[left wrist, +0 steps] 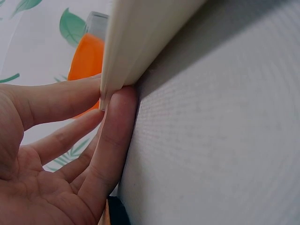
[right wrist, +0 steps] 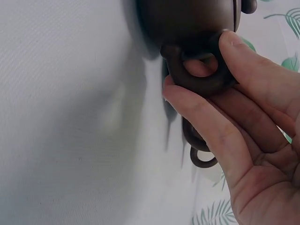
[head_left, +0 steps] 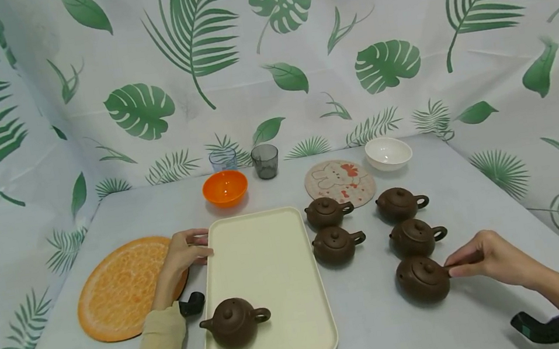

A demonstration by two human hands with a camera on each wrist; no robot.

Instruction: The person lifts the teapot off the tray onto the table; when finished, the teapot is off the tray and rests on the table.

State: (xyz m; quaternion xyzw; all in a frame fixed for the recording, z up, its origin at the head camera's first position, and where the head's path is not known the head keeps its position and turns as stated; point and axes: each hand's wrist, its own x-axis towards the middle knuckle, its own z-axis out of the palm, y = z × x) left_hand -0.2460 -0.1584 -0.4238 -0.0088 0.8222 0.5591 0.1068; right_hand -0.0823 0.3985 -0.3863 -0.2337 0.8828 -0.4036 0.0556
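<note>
My right hand (head_left: 489, 260) pinches the handle of a dark brown teapot (head_left: 423, 279), the nearest one in the right-hand column. In the right wrist view the thumb and fingers (right wrist: 206, 117) close round that ring handle (right wrist: 201, 84). At the left edge of a cream tray (head_left: 265, 270), my left hand (head_left: 183, 251) grips the rim, a finger tucked beneath it in the left wrist view. Another brown teapot (head_left: 234, 323) stands on the tray's front left part, its spout pointing left and its handle right.
Behind the held teapot stand two more teapots (head_left: 417, 237), and another pair (head_left: 335, 245) sits right of the tray. A round orange mat (head_left: 125, 289) lies left. At the back are an orange bowl (head_left: 225, 188), two cups (head_left: 265, 161), a rabbit mat (head_left: 339, 183) and a white bowl (head_left: 388, 153).
</note>
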